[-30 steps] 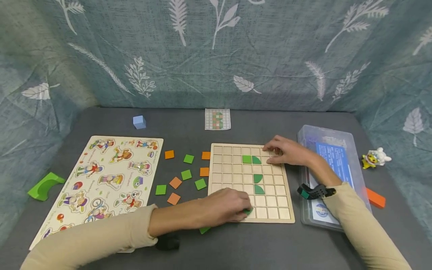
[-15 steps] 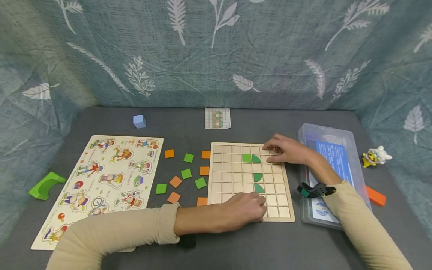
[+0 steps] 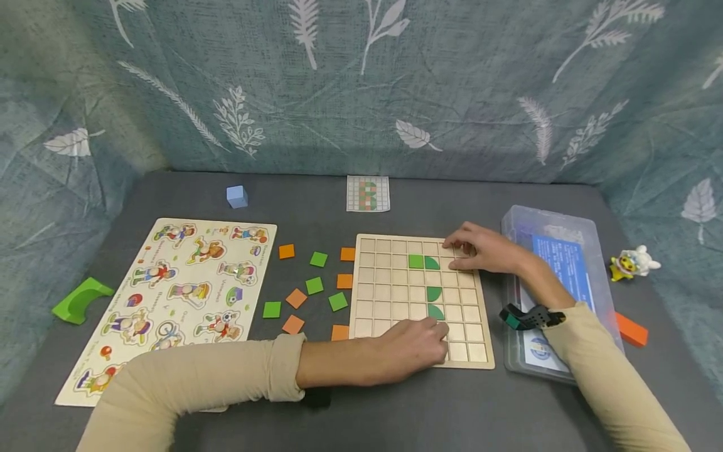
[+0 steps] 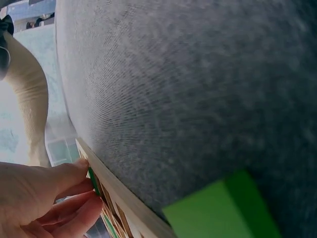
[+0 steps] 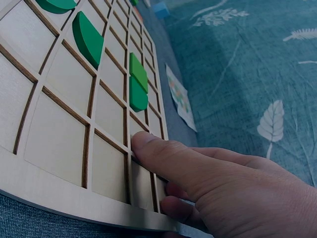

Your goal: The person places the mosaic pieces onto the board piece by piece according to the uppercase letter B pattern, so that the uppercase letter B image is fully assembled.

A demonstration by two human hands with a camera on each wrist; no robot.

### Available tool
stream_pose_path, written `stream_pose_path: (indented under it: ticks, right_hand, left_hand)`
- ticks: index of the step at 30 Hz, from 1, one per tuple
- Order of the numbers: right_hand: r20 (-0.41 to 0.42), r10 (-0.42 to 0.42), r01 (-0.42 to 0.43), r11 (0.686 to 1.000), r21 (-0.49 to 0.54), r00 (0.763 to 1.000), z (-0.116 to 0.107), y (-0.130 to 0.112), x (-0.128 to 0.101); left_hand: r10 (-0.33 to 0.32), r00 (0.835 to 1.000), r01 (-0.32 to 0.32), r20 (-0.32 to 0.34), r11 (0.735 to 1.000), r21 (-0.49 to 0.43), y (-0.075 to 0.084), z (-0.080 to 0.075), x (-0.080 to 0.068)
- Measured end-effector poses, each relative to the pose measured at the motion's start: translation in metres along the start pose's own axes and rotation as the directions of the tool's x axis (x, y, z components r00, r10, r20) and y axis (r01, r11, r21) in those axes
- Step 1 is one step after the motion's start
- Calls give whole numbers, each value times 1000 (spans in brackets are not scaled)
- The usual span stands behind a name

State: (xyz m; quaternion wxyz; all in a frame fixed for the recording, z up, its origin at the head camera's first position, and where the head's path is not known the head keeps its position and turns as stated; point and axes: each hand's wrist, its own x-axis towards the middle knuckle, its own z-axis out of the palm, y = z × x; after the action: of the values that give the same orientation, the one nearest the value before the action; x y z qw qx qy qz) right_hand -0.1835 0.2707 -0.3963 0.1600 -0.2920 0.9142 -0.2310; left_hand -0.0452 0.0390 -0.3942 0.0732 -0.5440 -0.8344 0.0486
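A wooden grid board (image 3: 373,295) lies on the grey table. It holds a green square (image 3: 416,261) and three green rounded pieces (image 3: 433,292) in one column area. My left hand (image 3: 439,328) lies on the board's front rows just below the lowest green piece. In the left wrist view this hand (image 4: 89,183) pinches a thin green piece (image 4: 93,181) between thumb and fingers, at the board (image 4: 129,203). My right hand (image 3: 460,254) rests flat on the board's far right corner. In the right wrist view its fingers (image 5: 163,153) press the wood beside the green square (image 5: 138,72).
Loose orange and green tiles (image 3: 314,285) lie left of the board, next to a picture puzzle (image 3: 169,295). A pattern card (image 3: 368,193) and blue cube (image 3: 236,196) sit at the back. A clear plastic box (image 3: 556,282), toy figure (image 3: 632,262), orange block (image 3: 629,329) and green arch (image 3: 79,300) flank the sides.
My left hand slid right and slightly forward along the board's front rows, uncovering an orange tile by the board's left front. The right hand stayed in place.
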Motion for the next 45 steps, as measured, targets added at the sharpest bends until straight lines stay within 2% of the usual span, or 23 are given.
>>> stream_pose_path:
  ticks: [5, 8, 12, 15, 17, 18, 20, 22, 23, 25, 29, 32, 35, 39, 45]
  right_hand:
    - [-5, -12, 12, 1000, 0, 1000, 1, 1, -1]
    - [-4, -13, 13, 1000, 7, 1000, 1, 1, -1]
    - [8, -6, 5, 1000, 20, 1000, 0, 1, -1]
    - [15, -3, 3, 1000, 28, 1000, -2, 1, -2]
    - [18, -8, 7, 1000, 29, 1000, -4, 1, -2]
    - [20, -5, 5, 1000, 27, 1000, -4, 0, -1]
    - [16, -10, 10, 1000, 23, 1000, -6, 0, -1]
    - [8, -13, 13, 1000, 14, 1000, -7, 0, -1]
    - [6, -9, 9, 1000, 9, 1000, -7, 0, -1]
    - [5, -1, 1, 1000, 5, 1000, -7, -1, -1]
    - [26, 14, -14, 1000, 11, 1000, -5, -1, -1]
    - [26, 9, -9, 1000, 27, 1000, -3, -1, -1]
    - [22, 7, -8, 999, 35, 1000, -2, -1, -2]
    - [22, 14, -15, 999, 37, 1000, -2, 0, -3]
    - [23, 17, -18, 999, 36, 1000, -3, -2, -3]
  left_hand:
    - [16, 1000, -14, -24, 997, 78, 1, -2, -4]
    - [39, 998, -34, -42, 995, 99, -3, -4, -13]
    - [13, 992, -13, -124, 1000, 5, -19, -5, -39]
    - [-92, 977, 62, -194, 986, -154, -43, -2, -68]
    - [-205, 964, 156, -168, 952, -264, -61, -2, -90]
    - [-267, 954, 213, -139, 924, -316, -71, -2, -102]
    - [-393, 917, 337, -71, 856, -391, -89, -4, -123]
    - [-489, 872, 443, -3, 793, -418, -104, -5, -144]
    - [-520, 854, 478, 19, 768, -426, -110, -5, -153]
    - [-555, 830, 520, 53, 736, -434, -118, -6, -169]
    - [-570, 812, 556, 124, 694, -458, -121, -8, -193]
    - [-568, 811, 558, 141, 680, -475, -118, -8, -198]
    - [-561, 819, 540, 116, 687, -487, -115, -8, -197]
    - [-533, 842, 499, 83, 713, -493, -113, -6, -189]
    - [-472, 880, 439, 53, 765, -471, -116, -4, -180]
